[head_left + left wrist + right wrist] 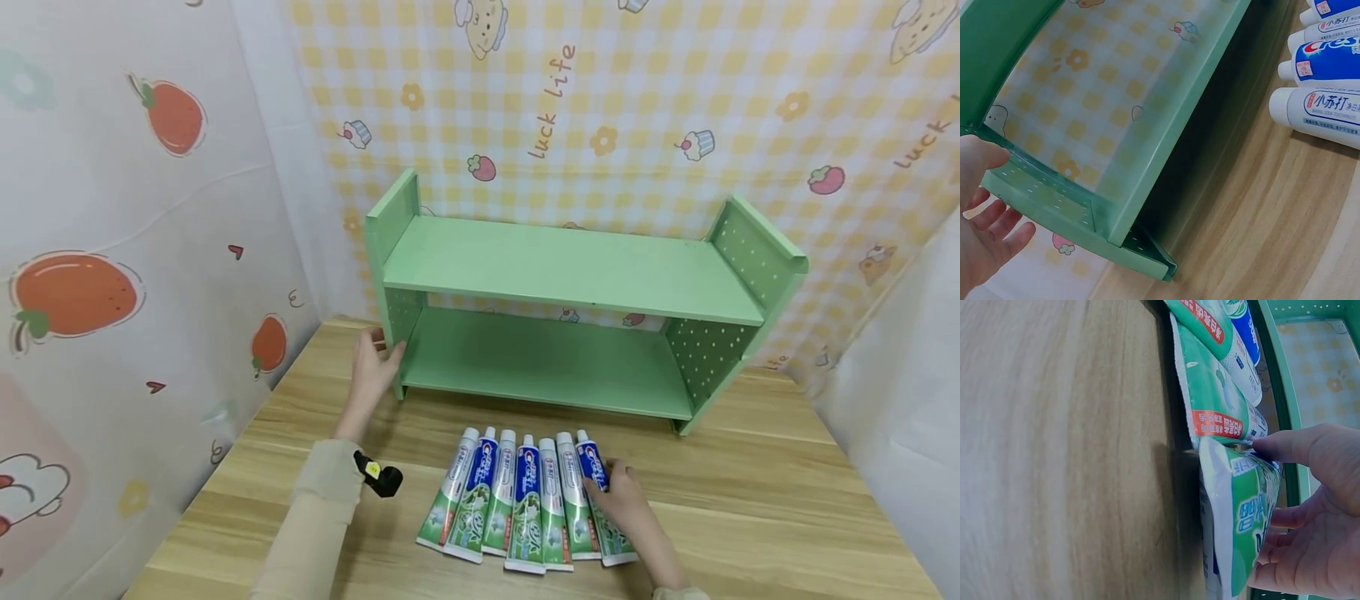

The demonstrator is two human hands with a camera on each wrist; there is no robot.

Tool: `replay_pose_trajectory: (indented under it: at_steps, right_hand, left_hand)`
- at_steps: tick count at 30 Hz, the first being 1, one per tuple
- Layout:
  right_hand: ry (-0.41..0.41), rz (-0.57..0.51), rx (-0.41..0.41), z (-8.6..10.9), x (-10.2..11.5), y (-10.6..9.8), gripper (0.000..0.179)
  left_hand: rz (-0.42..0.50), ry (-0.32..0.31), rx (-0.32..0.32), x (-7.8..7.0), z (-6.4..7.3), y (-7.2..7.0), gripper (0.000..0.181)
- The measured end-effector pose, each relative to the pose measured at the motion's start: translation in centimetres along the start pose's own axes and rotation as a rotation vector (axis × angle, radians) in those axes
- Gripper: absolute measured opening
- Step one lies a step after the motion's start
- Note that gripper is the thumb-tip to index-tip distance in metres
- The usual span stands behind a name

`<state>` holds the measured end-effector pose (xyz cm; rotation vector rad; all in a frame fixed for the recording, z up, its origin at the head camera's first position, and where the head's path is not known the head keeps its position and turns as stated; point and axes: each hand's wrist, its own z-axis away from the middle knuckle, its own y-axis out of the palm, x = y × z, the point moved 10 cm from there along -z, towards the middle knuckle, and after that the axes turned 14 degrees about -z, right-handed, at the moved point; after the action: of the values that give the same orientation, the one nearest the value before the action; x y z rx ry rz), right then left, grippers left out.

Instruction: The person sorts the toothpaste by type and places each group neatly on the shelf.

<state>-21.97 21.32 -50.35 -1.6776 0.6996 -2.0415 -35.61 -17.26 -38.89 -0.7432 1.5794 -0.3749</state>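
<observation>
A green two-tier shelf (555,260) with dotted side panels stands on the table. My left hand (372,367) holds its left side panel near the bottom. In the left wrist view, the thumb lies on the inner side of that panel (1054,209) and the fingers are outside it. Several toothpaste tubes (529,508) lie side by side in front of the shelf, caps towards it. My right hand (628,504) grips the rightmost toothpaste tube (1249,515), blue and green, with the thumb on one side and the fingers on the other. That tube's flat end is tilted in the right wrist view.
The wood-grain table (765,500) extends to both sides of the tubes. Behind the shelf hangs a yellow checked cloth (525,108). A white cloth with fruit prints (180,200) closes off the left side.
</observation>
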Motion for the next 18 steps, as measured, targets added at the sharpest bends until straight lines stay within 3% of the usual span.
replay_pose_trajectory:
  at_steps: [8, 18]
  right_hand:
    - [-0.015, 0.006, 0.009, 0.1, 0.21, 0.15, 0.053]
    - [0.026, -0.021, 0.017, 0.31, 0.03, 0.11, 0.053]
  left_hand:
    - [0.008, 0.015, -0.002, -0.39, -0.72, -0.13, 0.043]
    - [0.025, 0.027, 0.025, -0.08, -1.03, -0.22, 0.041]
